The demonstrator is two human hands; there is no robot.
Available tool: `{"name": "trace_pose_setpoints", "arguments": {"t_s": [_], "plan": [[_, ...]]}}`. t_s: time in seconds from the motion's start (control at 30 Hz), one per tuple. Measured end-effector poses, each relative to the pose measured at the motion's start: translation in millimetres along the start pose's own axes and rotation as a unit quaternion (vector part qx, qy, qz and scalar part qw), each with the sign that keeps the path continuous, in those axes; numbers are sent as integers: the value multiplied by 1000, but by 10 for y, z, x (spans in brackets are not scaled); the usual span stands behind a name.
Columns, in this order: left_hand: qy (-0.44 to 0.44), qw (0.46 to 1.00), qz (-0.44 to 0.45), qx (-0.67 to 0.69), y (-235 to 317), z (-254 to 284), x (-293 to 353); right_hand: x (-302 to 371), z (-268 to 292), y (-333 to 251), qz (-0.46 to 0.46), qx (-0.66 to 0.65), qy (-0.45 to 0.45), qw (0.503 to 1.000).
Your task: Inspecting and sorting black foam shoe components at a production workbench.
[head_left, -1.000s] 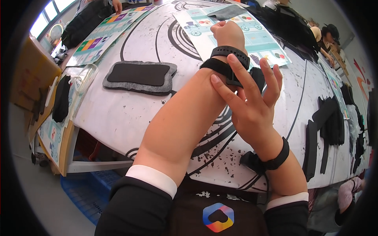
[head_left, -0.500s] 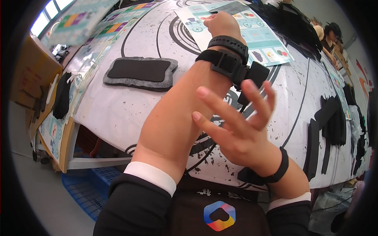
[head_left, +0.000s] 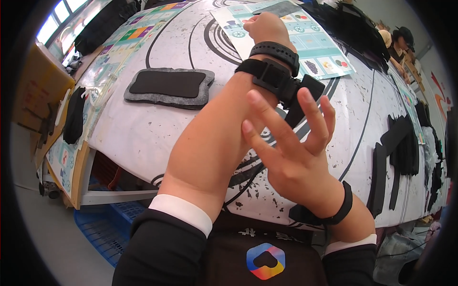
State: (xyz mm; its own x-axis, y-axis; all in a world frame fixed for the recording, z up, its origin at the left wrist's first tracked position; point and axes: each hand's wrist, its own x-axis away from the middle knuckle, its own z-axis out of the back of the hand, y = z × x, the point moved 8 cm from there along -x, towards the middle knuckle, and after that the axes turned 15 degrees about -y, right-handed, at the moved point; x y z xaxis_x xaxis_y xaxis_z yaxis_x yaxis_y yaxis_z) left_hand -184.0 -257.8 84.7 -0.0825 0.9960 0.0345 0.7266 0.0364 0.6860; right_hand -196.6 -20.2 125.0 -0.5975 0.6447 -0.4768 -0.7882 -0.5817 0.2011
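Head view: I see both forearms raised over the tabletop (head_left: 157, 128).
Left hand (head_left: 268, 27): curled into a fist, holding nothing, far end of the outstretched arm.
Wrist strap (head_left: 272, 76): black, wrapped round my left wrist, its loose end beside the right fingers (head_left: 267, 119).
Right hand (head_left: 291, 152): fingers spread, empty, just beside the strap.
Felt pad (head_left: 168, 86): grey-edged, flat on the tabletop, well apart.

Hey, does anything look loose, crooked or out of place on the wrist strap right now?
Yes. The black strap around the left forearm has a loose end sticking out sideways rather than lying flat. The right hand is spread open beside it, not gripping it. The slimmer black wristband above sits snug.
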Motion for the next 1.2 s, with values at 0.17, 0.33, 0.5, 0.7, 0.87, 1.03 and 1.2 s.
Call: {"name": "trace_pose_setpoints", "arguments": {"t_s": [0.17, 0.33, 0.5, 0.7, 0.87, 1.03, 1.2], "plan": [[-19, 1000, 15, 7, -186, -141, 107, -4, 240, 407, -55, -68, 74, 993], [-66, 990, -4, -128, -79, -86, 142, -12, 164, 697, -113, -233, 29, 965], [-101, 980, 14, -171, -192, -75, -48, 62, 162, 715, -143, -119, 43, 982], [-166, 971, 0, -174, -267, -247, 42, 120, 86, 892, -143, -153, 64, 976], [-230, 959, -16, -165, -77, -237, -77, 25, 90, 932, -125, -280, 43, 951], [-271, 961, 31, -40, -51, -586, 275, 59, 137, 1068, -117, -344, -12, 931], [-393, 899, 161, 111, -97, -956, 760, 64, 257, 1135, -100, -351, 20, 931]]}}
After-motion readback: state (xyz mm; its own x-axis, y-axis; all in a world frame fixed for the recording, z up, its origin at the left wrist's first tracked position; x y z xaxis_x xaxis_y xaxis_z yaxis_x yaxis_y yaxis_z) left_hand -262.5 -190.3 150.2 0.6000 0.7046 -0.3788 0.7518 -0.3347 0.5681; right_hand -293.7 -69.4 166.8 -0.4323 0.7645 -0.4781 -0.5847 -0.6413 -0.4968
